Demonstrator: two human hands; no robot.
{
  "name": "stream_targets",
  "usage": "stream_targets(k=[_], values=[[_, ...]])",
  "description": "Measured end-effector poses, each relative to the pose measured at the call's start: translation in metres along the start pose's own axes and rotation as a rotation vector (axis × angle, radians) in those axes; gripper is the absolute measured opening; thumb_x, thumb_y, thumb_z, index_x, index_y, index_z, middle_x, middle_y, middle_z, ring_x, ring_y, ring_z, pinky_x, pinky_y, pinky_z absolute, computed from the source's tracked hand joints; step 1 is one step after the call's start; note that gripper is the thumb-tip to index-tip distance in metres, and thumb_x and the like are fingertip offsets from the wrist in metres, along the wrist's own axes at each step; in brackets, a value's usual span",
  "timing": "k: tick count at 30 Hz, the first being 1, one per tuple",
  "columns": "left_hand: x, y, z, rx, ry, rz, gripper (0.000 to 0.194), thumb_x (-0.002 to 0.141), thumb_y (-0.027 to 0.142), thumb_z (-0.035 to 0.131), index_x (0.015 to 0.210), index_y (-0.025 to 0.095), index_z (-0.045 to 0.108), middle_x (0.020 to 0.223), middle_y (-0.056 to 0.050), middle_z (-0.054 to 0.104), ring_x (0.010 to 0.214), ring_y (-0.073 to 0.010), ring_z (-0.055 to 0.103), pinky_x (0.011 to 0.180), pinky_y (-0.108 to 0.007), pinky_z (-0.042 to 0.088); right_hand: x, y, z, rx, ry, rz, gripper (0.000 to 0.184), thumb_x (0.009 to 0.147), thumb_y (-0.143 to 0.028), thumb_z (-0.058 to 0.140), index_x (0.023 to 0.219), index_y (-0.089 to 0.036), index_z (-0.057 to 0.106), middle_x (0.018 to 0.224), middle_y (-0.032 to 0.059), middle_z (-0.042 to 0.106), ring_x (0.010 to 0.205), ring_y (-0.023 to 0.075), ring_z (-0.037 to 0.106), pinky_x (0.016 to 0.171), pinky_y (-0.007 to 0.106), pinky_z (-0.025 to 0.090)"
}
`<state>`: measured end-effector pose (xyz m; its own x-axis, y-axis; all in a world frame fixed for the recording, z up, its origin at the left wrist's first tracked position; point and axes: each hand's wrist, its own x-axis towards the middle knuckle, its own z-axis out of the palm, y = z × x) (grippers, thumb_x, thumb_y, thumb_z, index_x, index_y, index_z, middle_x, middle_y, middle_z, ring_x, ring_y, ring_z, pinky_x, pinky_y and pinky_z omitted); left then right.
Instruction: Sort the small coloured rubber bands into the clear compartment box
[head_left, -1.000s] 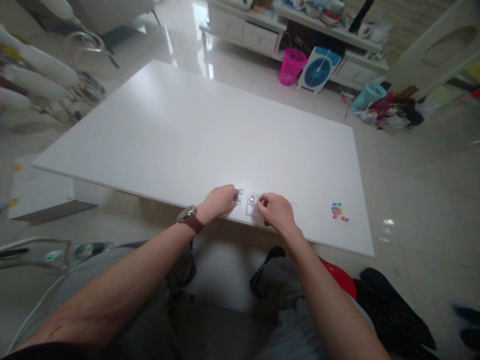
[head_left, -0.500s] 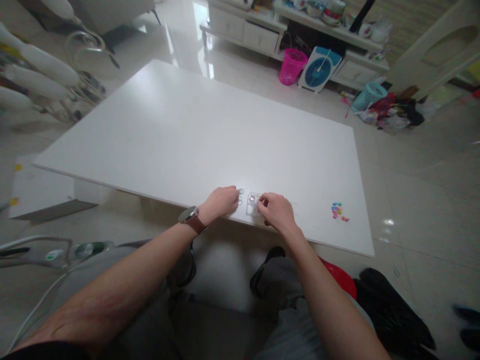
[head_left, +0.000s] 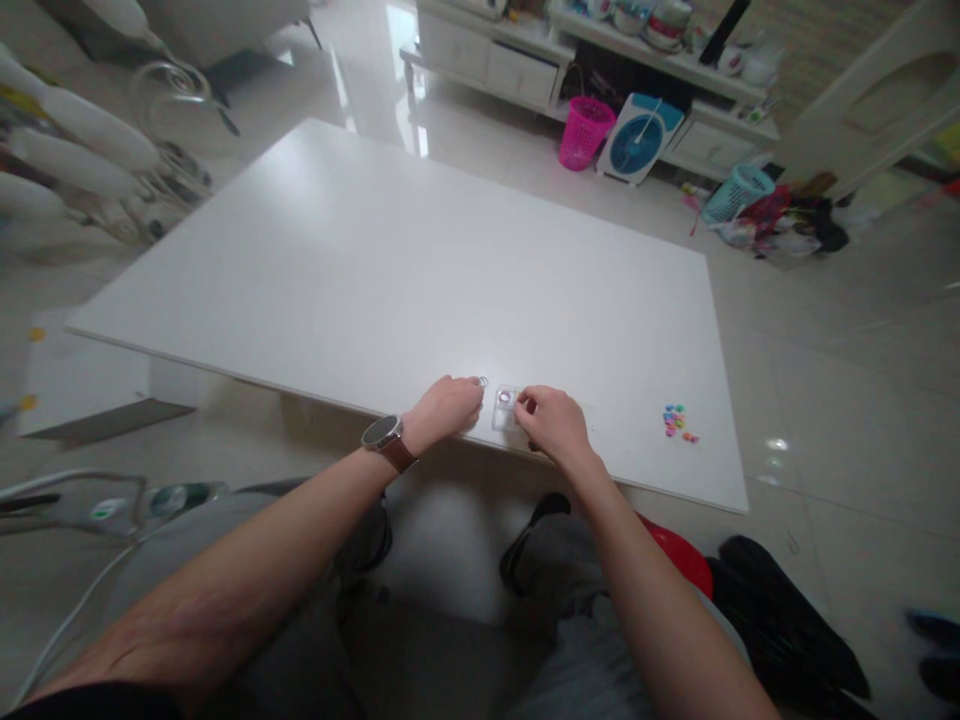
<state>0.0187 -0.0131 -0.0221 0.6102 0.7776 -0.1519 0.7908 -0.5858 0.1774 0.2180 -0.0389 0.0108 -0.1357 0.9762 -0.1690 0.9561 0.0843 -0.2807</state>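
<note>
A small clear plastic box (head_left: 505, 418) with compartments lies near the front edge of the white table (head_left: 420, 270). A small dark round item (head_left: 504, 397) shows inside its far left compartment. My right hand (head_left: 559, 422) is closed at the box's right side, thumb and forefinger bent together on it. Just left of the box, my left hand (head_left: 448, 404) rests low on the table with fingers curled; the fingertips are partly hidden. Thin metal rings (head_left: 483, 382) peek out beyond its fingers. A brown-strapped watch (head_left: 388, 440) is on my left wrist.
Several small colourful pieces (head_left: 675, 422) lie in a cluster near the table's right end. Past the far edge, a pink basket (head_left: 585, 133) and a blue fan (head_left: 640, 140) stand on the floor. A red object (head_left: 679, 555) is below the table at right.
My left hand has shifted slightly right and now covers the nearer rings. My right hand and the box have barely moved.
</note>
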Motion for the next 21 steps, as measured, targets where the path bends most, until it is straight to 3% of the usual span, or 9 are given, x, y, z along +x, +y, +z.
stream_targets(k=[6,16,21], values=[[0.0017,-0.0036,-0.0052,-0.025,0.078,-0.063,0.030,0.097,0.023,0.041,0.090,0.013,0.068,0.096,-0.012,0.068,0.076,-0.0212,0.065,0.069,-0.034,0.044,-0.0004,0.0006,-0.0010,-0.009,-0.007,0.008,0.019,0.090,-0.031,0.055,0.085,-0.025,0.072,0.085,0.0000,0.073,0.076,0.0167,0.063,0.064,0.027,0.033],[0.0009,0.0017,0.0007,-0.046,0.003,-0.070,0.033,0.099,0.021,0.037,0.095,0.012,0.069,0.098,-0.015,0.067,0.083,-0.0228,0.067,0.077,-0.035,0.046,-0.0012,-0.0030,-0.0052,-0.020,-0.045,0.020,0.021,0.092,-0.031,0.054,0.089,-0.025,0.074,0.088,0.0019,0.074,0.079,0.0174,0.064,0.065,0.026,0.036],[0.0004,-0.0043,-0.0079,-0.050,-0.002,-0.066,0.029,0.096,0.022,0.043,0.095,0.012,0.070,0.097,-0.015,0.067,0.082,-0.0230,0.067,0.076,-0.035,0.046,-0.0017,-0.0025,-0.0051,-0.024,-0.040,0.021,0.021,0.092,-0.031,0.054,0.089,-0.025,0.074,0.087,0.0019,0.074,0.078,0.0176,0.064,0.065,0.027,0.036]])
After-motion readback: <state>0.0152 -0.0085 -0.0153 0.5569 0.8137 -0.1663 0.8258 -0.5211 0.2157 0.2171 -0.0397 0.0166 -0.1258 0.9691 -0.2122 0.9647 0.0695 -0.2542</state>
